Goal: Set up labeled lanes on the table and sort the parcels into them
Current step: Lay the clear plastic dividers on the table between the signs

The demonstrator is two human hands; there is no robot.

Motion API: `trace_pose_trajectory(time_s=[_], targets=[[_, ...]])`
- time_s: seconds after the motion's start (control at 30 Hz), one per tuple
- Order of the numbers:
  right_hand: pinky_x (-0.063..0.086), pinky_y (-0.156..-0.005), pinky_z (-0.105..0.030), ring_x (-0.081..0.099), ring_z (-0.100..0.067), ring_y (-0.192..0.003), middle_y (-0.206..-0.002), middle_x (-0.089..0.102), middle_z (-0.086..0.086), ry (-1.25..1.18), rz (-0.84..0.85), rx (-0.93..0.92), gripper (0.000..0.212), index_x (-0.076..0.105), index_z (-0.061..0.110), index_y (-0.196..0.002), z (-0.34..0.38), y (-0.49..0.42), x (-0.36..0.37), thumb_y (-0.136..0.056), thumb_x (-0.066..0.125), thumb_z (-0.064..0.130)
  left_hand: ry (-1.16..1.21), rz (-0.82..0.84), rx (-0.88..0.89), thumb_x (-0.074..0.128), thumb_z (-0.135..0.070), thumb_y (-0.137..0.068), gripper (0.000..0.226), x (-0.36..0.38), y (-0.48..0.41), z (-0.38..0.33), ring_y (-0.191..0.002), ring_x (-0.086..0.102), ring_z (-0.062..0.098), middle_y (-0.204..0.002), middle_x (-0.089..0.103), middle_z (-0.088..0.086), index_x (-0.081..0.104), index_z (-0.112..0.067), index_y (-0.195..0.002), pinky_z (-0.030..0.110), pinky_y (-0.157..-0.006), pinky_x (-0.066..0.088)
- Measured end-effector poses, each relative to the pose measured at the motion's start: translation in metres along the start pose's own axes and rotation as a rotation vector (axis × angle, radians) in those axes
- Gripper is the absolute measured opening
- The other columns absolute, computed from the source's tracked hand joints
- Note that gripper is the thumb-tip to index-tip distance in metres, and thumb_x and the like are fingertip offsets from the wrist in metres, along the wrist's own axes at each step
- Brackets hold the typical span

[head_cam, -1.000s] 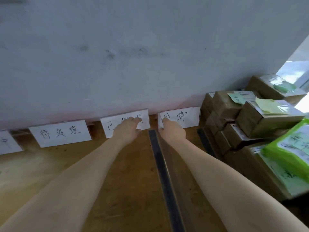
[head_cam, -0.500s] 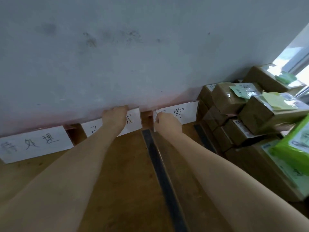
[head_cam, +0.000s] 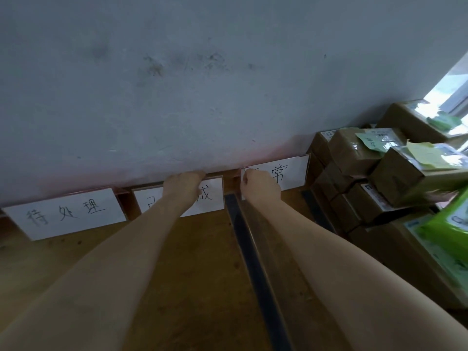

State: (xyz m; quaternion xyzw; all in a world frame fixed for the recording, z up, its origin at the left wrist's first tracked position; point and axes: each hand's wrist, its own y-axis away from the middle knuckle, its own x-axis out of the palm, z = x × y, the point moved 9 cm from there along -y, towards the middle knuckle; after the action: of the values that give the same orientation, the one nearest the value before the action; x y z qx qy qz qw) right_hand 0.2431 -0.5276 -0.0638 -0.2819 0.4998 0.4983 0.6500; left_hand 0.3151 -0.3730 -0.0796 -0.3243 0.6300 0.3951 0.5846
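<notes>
Table – bare wood, its far edge butted against a grey wall. Open wood runs on either side of both forearms.

Lane dividers – one dark strip runs from the near side toward the wall and lies between the two arms. A second strip lies just left of the stacked goods.

Labels – three white handwritten cards stand in a row along the wall edge: left card, middle card and right card. Narrow gaps of wood separate them.

Parcels – brown taped boxes, stacked at the right end of the table against the wall, some with pale sticky notes on top. None lies in the marked lanes. A green packet rests on the boxes nearest the camera.

Left hand – fingers curled over the top edge of the middle card, with the fingertips hidden behind it against the wall.

Right hand – clenched on the left end of the right card, covering its first character. Its thumb is at the card's left edge.
</notes>
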Motion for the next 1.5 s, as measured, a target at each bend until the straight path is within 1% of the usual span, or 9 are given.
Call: trace_pose_trajectory(time_s=[0.17,0.33,0.5,0.67,0.73,0.83,0.97,1.13,1.5], targets=[[0.047,-0.067,-0.029,0.058,-0.017,-0.073,-0.083,0.057,-0.004,-0.046,0.015,-0.009,0.021,0.058,0.011,-0.103,-0.003,0.000,0.000,-0.101,0.040,0.023,-0.020,-0.010,-0.008,0.052,-0.016,-0.096,0.030,0.000,-0.001,-0.005,-0.096,0.063,0.027,-0.107,0.066,0.006,0.052,-0.020,-0.126,0.028,-0.065,0.042],[0.050,-0.076,-0.034,0.061,-0.022,-0.089,-0.102,0.062,-0.008,-0.062,0.060,-0.030,0.023,0.054,0.011,-0.116,-0.002,0.007,-0.002,-0.100,0.043,0.024,-0.055,0.005,-0.028,0.050,-0.016,-0.097,0.032,-0.001,0.000,-0.006,-0.095,0.063,0.028,-0.106,0.066,0.008,0.049,-0.022,-0.129,0.029,-0.061,0.042],[0.053,-0.086,-0.039,0.062,-0.025,-0.097,-0.109,0.063,-0.010,-0.047,0.086,-0.009,0.023,0.055,0.011,-0.118,-0.005,0.011,0.000,-0.100,0.042,0.016,-0.061,0.018,-0.076,0.048,-0.011,-0.097,0.038,0.000,-0.001,-0.002,-0.094,0.063,0.027,-0.105,0.065,0.007,0.046,-0.025,-0.132,0.030,-0.060,0.044],[0.053,-0.083,-0.039,0.061,-0.028,-0.098,-0.111,0.063,-0.013,-0.039,0.072,0.004,0.024,0.056,0.009,-0.116,-0.004,0.010,0.001,-0.099,0.040,0.013,-0.047,0.014,-0.076,0.048,-0.013,-0.097,0.034,-0.001,-0.001,0.000,-0.090,0.064,0.027,-0.100,0.066,0.006,0.049,-0.025,-0.128,0.029,-0.060,0.044],[0.053,-0.083,-0.039,0.061,-0.028,-0.099,-0.113,0.063,-0.012,-0.042,0.074,0.003,0.025,0.055,0.010,-0.118,-0.004,0.011,0.000,-0.099,0.040,0.016,-0.036,0.001,-0.061,0.049,-0.016,-0.096,0.033,-0.002,-0.001,-0.001,-0.093,0.063,0.027,-0.102,0.065,0.006,0.049,-0.024,-0.128,0.030,-0.064,0.044],[0.049,-0.078,-0.035,0.060,-0.029,-0.101,-0.117,0.061,-0.012,-0.035,0.093,0.017,0.032,0.051,0.010,-0.126,-0.011,0.013,-0.001,-0.098,0.043,0.024,-0.015,-0.011,-0.029,0.051,-0.024,-0.095,0.034,-0.008,0.000,-0.007,-0.104,0.059,0.029,-0.115,0.061,0.006,0.046,-0.020,-0.129,0.036,-0.078,0.045],[0.053,-0.083,-0.039,0.060,-0.027,-0.101,-0.118,0.060,-0.011,-0.025,0.102,0.040,0.038,0.050,0.011,-0.127,-0.015,0.024,-0.008,-0.098,0.046,0.035,0.013,-0.052,0.009,0.050,-0.028,-0.095,0.042,-0.024,0.012,-0.017,-0.118,0.050,0.029,-0.129,0.053,0.007,0.043,-0.020,-0.136,0.040,-0.091,0.042],[0.054,-0.082,-0.037,0.061,-0.024,-0.093,-0.107,0.061,-0.008,0.035,0.178,0.060,0.034,0.053,0.014,-0.121,-0.019,0.061,-0.008,-0.097,0.048,0.036,0.049,-0.062,0.052,0.047,-0.028,-0.096,0.044,-0.035,0.048,-0.035,-0.124,0.046,0.028,-0.136,0.050,0.005,0.041,-0.022,-0.139,0.040,-0.097,0.039],[0.050,-0.066,-0.031,0.060,-0.020,-0.078,-0.094,0.060,-0.004,0.099,0.103,0.069,0.024,0.052,0.015,-0.115,-0.027,0.149,-0.020,-0.097,0.051,0.032,0.057,-0.056,0.131,0.044,-0.026,-0.096,0.039,-0.039,0.137,-0.072,-0.117,0.052,0.025,-0.129,0.055,0.005,0.047,-0.021,-0.135,0.041,-0.095,0.042]])
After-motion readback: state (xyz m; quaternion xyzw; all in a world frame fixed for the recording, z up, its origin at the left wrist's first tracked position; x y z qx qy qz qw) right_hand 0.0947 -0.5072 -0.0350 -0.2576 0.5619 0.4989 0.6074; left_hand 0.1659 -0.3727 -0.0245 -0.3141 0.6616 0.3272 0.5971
